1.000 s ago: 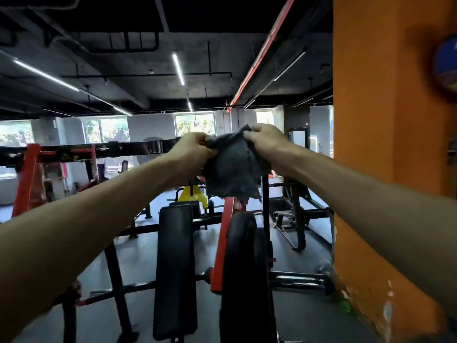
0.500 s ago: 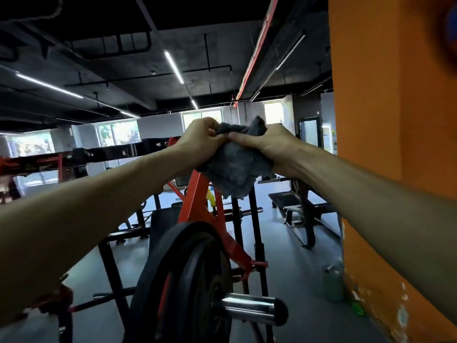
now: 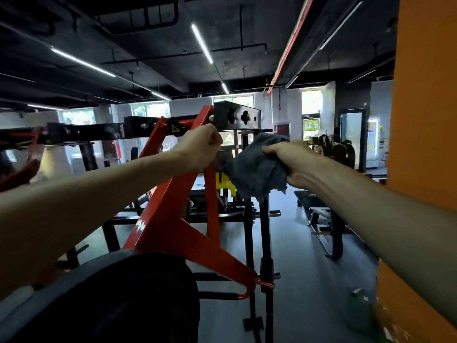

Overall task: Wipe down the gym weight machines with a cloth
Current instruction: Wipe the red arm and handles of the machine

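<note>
Both hands are up at chest height in front of the red steel lever arm (image 3: 170, 204) of the plate-loaded weight machine. My right hand (image 3: 294, 164) has its fingers (image 3: 269, 151) curled over a bunched, dark grey terry cloth (image 3: 254, 169), which hangs in the air just right of the lever. My left hand (image 3: 200, 147) is fisted beside the cloth's left edge; I cannot tell whether it pinches a corner. The cloth looks light, limp and easily folded, so I'd wad it into the palm for a firm pad. The painted steel should be rigid and smooth, the black rubber weight plate (image 3: 118, 300) heavy.
</note>
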`<state>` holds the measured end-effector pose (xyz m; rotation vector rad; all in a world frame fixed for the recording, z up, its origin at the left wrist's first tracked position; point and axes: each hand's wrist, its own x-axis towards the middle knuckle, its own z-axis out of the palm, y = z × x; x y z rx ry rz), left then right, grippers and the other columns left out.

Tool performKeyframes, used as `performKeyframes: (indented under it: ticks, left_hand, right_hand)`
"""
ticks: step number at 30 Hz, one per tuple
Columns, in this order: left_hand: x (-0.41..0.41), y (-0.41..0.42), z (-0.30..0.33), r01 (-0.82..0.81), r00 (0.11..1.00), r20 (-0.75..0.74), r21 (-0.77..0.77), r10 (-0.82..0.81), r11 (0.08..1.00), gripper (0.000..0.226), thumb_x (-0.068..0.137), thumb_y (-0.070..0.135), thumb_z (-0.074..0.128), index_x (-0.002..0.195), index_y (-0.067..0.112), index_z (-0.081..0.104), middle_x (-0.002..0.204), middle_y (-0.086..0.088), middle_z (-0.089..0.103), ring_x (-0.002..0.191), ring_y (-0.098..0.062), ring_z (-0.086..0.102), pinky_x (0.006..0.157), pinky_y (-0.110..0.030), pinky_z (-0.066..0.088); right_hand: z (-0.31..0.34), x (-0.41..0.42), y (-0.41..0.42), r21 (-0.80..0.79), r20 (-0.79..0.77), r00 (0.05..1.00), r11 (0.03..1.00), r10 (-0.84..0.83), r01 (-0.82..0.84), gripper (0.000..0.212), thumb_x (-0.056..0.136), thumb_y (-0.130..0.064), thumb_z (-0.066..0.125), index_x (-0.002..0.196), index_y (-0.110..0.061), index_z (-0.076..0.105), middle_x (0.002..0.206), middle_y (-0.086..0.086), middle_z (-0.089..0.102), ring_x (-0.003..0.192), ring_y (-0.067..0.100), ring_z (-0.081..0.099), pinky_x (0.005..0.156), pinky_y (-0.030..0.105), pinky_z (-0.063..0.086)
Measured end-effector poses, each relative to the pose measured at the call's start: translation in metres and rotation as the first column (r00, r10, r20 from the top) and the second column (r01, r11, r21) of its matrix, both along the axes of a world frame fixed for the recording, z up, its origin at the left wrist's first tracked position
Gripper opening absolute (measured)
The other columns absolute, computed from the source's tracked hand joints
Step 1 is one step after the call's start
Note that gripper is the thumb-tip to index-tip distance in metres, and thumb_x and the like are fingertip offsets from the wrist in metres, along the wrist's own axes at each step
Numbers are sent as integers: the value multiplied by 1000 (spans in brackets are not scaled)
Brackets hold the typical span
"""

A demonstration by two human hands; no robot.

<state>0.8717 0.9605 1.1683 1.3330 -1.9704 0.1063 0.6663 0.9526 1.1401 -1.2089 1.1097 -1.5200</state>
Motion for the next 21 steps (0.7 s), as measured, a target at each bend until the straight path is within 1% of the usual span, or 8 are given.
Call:
performKeyframes:
  ticks: [4, 7, 10, 14, 16, 18, 20, 21]
  left_hand:
    - [22, -36, -8, -213, 976, 35, -77, 216, 974, 38, 92, -7, 54, 124, 10, 64, 132, -7, 54, 119, -24, 54, 96, -35, 50]
    - [34, -50, -20, -304, 951, 48, -59, 307, 951, 52, 87, -12, 54, 135, 10, 58, 145, -8, 45, 132, -25, 44, 109, -40, 45]
    - [38, -61, -31, -379, 921, 62, -79, 384, 922, 60, 86, -13, 49, 142, 10, 53, 150, -5, 43, 137, -23, 42, 114, -35, 40]
    - [30, -67, -44, -488, 856, 132, -111, 500, 865, 69, 86, -12, 47, 151, 10, 43, 158, -2, 37, 144, -22, 36, 118, -30, 28]
    - [23, -71, -46, -525, 826, 167, -120, 538, 843, 71, 88, -9, 50, 155, 12, 37, 161, -1, 32, 147, -21, 33, 121, -32, 28]
    - [20, -73, -46, -582, 766, 232, -145, 599, 800, 76, 91, -3, 57, 159, 17, 29, 165, 3, 25, 148, -20, 30, 122, -39, 30]
    - [8, -76, -46, -651, 668, 335, -169, 664, 740, 84, 90, 6, 65, 161, 22, 23, 167, 8, 17, 149, -23, 26, 121, -45, 32]
    - [-1, -76, -45, -685, 599, 416, -175, 684, 707, 87, 91, 13, 68, 162, 25, 18, 169, 11, 10, 149, -25, 23, 120, -45, 33]
  right_hand:
    - [-21, 2, -73, 50, 29, 999, 998, -36, 34, 15, 83, -7, 72, 95, -5, 64, 100, 22, 72, 85, 35, 71, 76, 45, 60]
    - [-38, 11, -119, 65, 81, 997, 998, -12, 7, 24, 84, -3, 68, 106, -8, 63, 88, 17, 66, 71, 28, 63, 61, 32, 53]
    - [-54, 22, -156, 66, 113, 993, 997, 31, -39, 24, 83, -1, 68, 105, -9, 63, 85, 12, 64, 65, 24, 61, 55, 26, 50]
    - [-71, 47, -212, 55, 132, 975, 981, 180, -188, 34, 82, -3, 68, 115, 0, 66, 90, 14, 67, 79, 29, 68, 67, 42, 58]
    - [-72, 50, -231, 54, 175, 949, 960, 263, -276, 25, 87, -1, 63, 112, 0, 64, 84, 13, 64, 74, 31, 65, 66, 45, 57]
    - [-74, 52, -241, 65, 282, 886, 914, 367, -400, 10, 93, 1, 57, 100, -5, 59, 86, 12, 63, 76, 28, 63, 69, 37, 52]
    - [-78, 53, -255, 55, 249, 844, 863, 476, -503, 11, 85, 3, 59, 91, -6, 63, 91, 18, 70, 85, 37, 68, 70, 39, 52]
    - [-80, 53, -260, 59, 258, 824, 843, 504, -534, 16, 79, 4, 59, 92, -3, 67, 86, 19, 70, 80, 37, 69, 66, 40, 50]
